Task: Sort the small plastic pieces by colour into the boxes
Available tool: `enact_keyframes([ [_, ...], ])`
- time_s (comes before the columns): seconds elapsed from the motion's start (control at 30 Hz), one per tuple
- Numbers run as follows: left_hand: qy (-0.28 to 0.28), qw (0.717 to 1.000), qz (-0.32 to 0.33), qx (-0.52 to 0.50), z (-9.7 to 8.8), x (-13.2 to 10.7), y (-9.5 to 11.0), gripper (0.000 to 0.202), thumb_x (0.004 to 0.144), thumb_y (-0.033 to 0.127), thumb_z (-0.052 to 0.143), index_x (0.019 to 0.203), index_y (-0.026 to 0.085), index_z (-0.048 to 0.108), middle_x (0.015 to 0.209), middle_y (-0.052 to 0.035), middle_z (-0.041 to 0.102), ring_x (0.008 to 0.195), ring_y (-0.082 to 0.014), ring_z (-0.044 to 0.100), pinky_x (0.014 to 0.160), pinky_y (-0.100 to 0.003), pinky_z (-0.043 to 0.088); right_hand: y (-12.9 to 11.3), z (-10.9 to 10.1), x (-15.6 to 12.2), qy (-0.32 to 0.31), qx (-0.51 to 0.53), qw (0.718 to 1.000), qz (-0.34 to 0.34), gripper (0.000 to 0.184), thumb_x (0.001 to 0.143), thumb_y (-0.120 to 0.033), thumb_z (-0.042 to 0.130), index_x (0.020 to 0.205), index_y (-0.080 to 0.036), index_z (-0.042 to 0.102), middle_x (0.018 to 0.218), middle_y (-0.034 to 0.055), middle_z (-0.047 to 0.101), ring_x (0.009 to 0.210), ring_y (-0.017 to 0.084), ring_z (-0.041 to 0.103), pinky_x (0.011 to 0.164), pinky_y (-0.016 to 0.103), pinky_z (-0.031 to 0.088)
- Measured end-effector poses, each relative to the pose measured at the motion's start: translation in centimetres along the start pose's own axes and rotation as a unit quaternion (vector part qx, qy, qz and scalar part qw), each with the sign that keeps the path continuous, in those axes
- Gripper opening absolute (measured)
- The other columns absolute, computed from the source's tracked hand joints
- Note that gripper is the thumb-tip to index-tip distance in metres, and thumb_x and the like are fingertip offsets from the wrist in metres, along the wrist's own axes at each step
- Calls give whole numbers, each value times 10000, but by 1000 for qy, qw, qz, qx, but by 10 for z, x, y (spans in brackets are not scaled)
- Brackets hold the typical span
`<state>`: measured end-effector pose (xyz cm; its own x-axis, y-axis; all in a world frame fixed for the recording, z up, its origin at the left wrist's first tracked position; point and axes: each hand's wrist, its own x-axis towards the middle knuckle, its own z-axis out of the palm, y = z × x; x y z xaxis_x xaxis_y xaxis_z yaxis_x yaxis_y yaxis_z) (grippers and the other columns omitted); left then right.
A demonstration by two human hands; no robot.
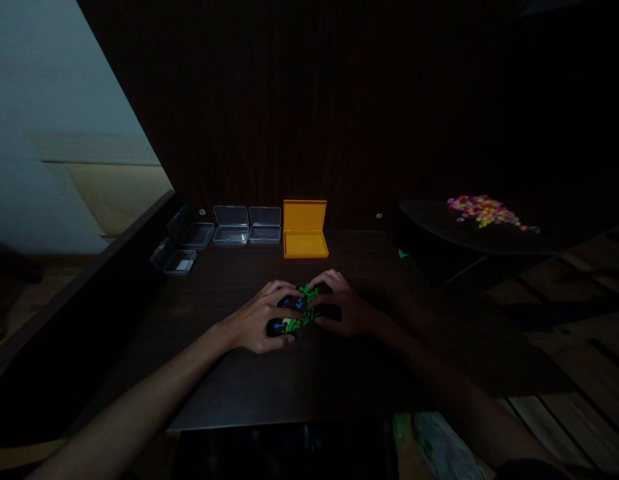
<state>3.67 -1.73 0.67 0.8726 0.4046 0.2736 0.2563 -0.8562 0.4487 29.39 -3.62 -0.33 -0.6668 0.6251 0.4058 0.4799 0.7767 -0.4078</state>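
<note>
Small green pieces (306, 321) lie in a loose cluster on the dark table, with a few blue pieces (298, 303) and some pale ones among them. Their exact kind is too small to make out. From the left, my left hand (267, 315) curves around the cluster, fingers spread and thumb apart. My right hand (341, 307) arches over the right side, its fingers also apart and their tips at the green pieces. Neither hand visibly grips a piece. Fingers hide part of the cluster.
Behind the hands stands an open yellow box (306, 245). Several clear plastic boxes (231, 235) with raised lids line the back left. A raised side panel (89, 287) bounds the left. Pink and yellow pieces (484, 210) are heaped on a dark surface at right.
</note>
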Motion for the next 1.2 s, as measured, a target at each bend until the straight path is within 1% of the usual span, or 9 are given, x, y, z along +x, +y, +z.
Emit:
enact_keyframes([
  [0.13,9,1000,-5,4,1,0,-1,421,745,359,703,1148,249,660,1336,-86,519,1264,-326,407,1066,-517,368,-3,2,1,-2,16,1000,-18,186,774,-324,686,939,-240,689,1165,81,536,1083,269,472,923,494,374],
  [0.4,13,999,-20,44,2,-2,-6,428,764,382,680,1156,217,636,1327,-102,524,1256,-331,410,1054,-531,359,-3,1,0,5,3,1000,-10,175,772,-306,684,925,-221,692,1137,92,546,1049,265,477,897,488,386],
  [0.57,24,999,-10,34,1,-2,-6,427,749,370,687,1145,217,638,1306,-104,535,1240,-324,421,1039,-523,374,-7,3,0,6,16,1000,-25,201,777,-295,683,968,-232,696,1150,88,545,1068,262,480,920,498,376],
  [0.7,25,1000,2,13,0,-1,-2,395,734,329,693,1112,221,656,1294,-96,541,1239,-313,428,1055,-501,374,-8,3,0,-8,12,999,-31,157,769,-295,698,911,-234,722,1154,86,539,1088,270,471,933,503,364],
  [0.77,23,1000,5,5,0,-1,-1,371,730,316,694,1089,228,665,1293,-92,543,1237,-310,433,1053,-494,382,-7,2,0,-2,11,1000,-28,142,780,-294,685,901,-229,720,1144,88,544,1082,270,475,926,500,368],
  [0.87,30,999,14,-6,0,0,0,350,726,304,694,1066,225,667,1271,-92,555,1223,-305,449,1043,-488,398,-5,2,0,9,10,1000,-23,166,796,-289,667,946,-233,710,1136,90,552,1070,267,484,917,499,374],
  [0.97,35,999,24,-11,0,1,0,312,723,297,692,1022,209,673,1242,-98,565,1204,-299,464,1038,-476,406,-8,4,0,9,19,999,-35,203,797,-294,667,989,-240,704,1146,89,546,1074,261,484,928,499,368],
  [1.07,34,999,25,-10,-1,1,0,291,721,300,692,994,202,674,1223,-99,574,1191,-297,474,1033,-471,409,-11,6,0,-7,18,999,-48,226,798,-303,667,1013,-242,705,1162,94,531,1081,261,472,921,493,372],
  [1.2,35,999,20,-7,-1,0,-2,280,717,300,692,978,201,670,1213,-101,578,1191,-301,474,1027,-472,410,-11,7,-1,-22,5,999,-42,222,790,-315,679,997,-240,710,1155,97,525,1082,267,467,916,496,372],
])
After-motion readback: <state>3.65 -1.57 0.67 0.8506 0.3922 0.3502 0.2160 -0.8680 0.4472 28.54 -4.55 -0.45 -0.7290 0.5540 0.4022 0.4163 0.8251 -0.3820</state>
